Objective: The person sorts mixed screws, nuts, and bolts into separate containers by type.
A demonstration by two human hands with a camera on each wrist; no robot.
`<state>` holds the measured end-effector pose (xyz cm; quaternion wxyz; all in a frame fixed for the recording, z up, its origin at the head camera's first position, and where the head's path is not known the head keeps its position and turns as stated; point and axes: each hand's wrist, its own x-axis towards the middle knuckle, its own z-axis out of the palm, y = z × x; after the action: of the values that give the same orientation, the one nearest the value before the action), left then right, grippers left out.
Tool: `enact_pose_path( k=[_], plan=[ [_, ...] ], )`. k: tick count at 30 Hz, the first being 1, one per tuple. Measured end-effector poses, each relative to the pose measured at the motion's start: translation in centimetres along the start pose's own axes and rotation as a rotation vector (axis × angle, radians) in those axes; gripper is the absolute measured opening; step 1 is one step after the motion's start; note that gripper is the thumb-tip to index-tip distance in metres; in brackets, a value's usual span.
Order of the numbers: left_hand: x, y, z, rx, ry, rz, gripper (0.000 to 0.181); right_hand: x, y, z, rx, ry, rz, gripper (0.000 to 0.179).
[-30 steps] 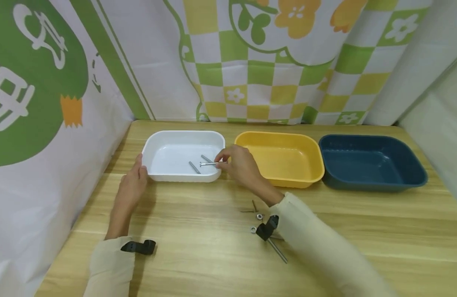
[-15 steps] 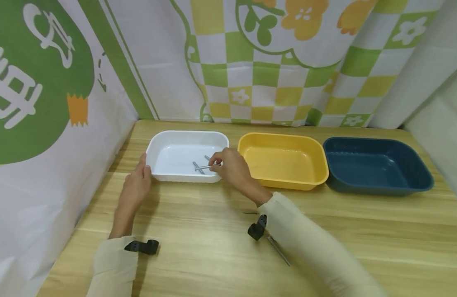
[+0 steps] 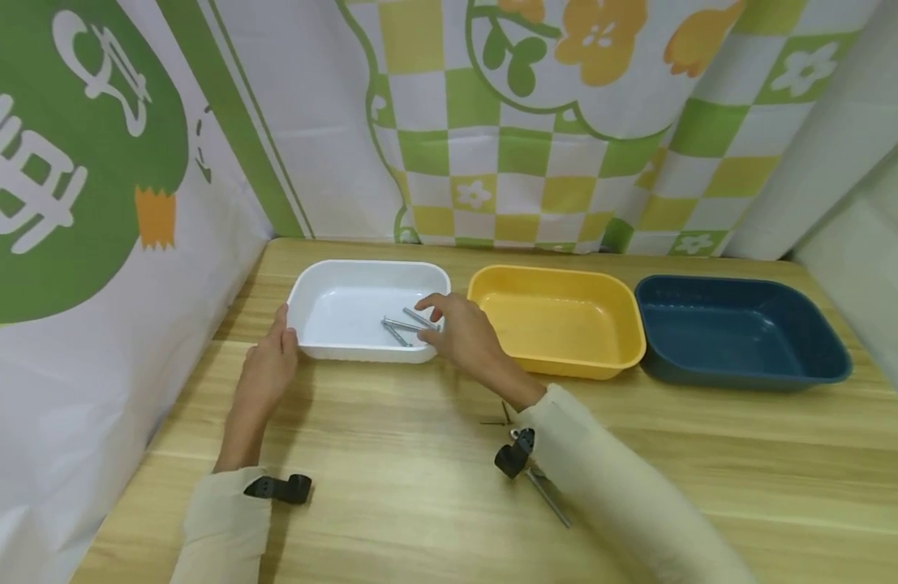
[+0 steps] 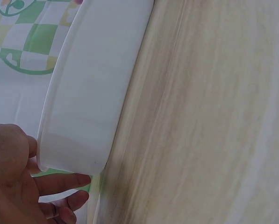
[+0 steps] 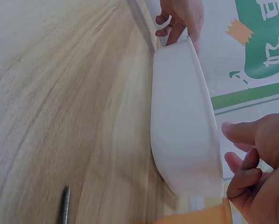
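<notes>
My left hand (image 3: 266,373) grips the left end of a white plastic tray (image 3: 346,354); in the left wrist view the thumb is at the rim and the index finger lies against the outer end wall. Over the tray's right end is my right hand (image 3: 465,334), thumb and fingers parted with nothing seen between them. Beneath its fingertips, several metal bolts (image 3: 401,326) lie loosely crossed on the tray floor. In the right wrist view the right hand (image 5: 263,163) is beside the tray's rim.
A yellow tray (image 3: 565,367) and a dark blue tray (image 3: 748,379) stand to the right in a row. Near my right sleeve lie thin screws (image 3: 504,415), a nut (image 3: 515,434) and a long metal rod (image 3: 547,496), partly covered by the wrist camera (image 3: 514,456).
The bolt pinched in my right hand has been let go into the white tray with the others. The right fingers have spread apart. My left hand keeps its hold on the tray.
</notes>
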<state>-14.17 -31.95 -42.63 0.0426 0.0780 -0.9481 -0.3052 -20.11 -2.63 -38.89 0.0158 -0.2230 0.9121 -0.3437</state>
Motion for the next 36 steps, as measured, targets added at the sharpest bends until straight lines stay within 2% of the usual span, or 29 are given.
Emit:
enact_pose_path(
  k=[4, 9, 16, 22, 30, 36],
  plan=[
    [-0.1, 0.0, -0.1, 0.004, -0.005, 0.001, 0.056, -0.7, 0.5, -0.7, 0.043, 0.031, 0.003, 0.038],
    [-0.1, 0.1, -0.3, 0.006, -0.012, -0.013, 0.057, -2.2, 1.5, -2.1, 0.085, 0.076, -0.042, 0.039],
    [-0.1, 0.0, -0.3, 0.004, -0.013, -0.021, 0.057, -5.3, 4.5, -4.3, 0.097, 0.161, -0.063, 0.034],
    [-0.1, -0.2, -0.2, 0.001, -0.019, -0.025, 0.058, -7.9, 6.8, -5.7, 0.107, 0.166, -0.048, 0.034],
    [-0.2, 0.2, -0.2, -0.005, -0.038, -0.044, 0.058, -11.5, 8.7, -7.7, 0.146, 0.175, -0.059, 0.032],
    [-0.1, 0.2, -0.2, 0.001, -0.03, -0.035, 0.058, -14.1, 10.1, -8.2, 0.141, 0.181, -0.122, 0.035]
  ],
)
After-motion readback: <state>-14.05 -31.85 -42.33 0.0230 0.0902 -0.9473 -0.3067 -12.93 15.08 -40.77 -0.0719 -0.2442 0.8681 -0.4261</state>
